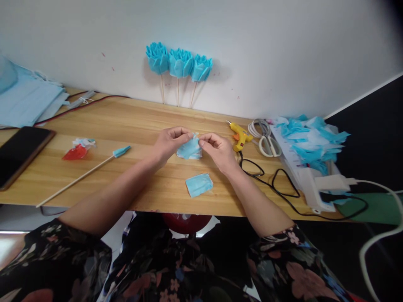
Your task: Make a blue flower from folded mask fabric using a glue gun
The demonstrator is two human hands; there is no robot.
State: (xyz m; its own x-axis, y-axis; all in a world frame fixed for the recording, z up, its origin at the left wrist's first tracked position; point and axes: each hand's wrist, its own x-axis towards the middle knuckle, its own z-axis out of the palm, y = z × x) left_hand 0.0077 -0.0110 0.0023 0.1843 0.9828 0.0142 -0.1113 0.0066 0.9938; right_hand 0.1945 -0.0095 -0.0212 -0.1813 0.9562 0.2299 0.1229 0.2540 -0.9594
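Over the middle of the wooden table, my left hand [168, 144] pinches the upper left edge of a thin light-blue fabric piece [189, 149]. My right hand [219, 152] grips the same piece at its right side, thumb and forefinger closed. White edges show under it, so several layers may lie there. Nearer to me a single blue fabric rectangle [199, 185] lies flat on the table. To the left rests a thin wooden stick [78, 180] with a rolled blue tip [121, 151].
Three blue fabric flowers [180, 63] on sticks lean against the wall. At right are a yellow glue gun [241, 136], scissors [270, 144], a tray of blue scraps [311, 138] and a power strip [315, 191]. Leftward lie a phone [23, 153], red-and-white plastic [78, 150] and blue masks [28, 100].
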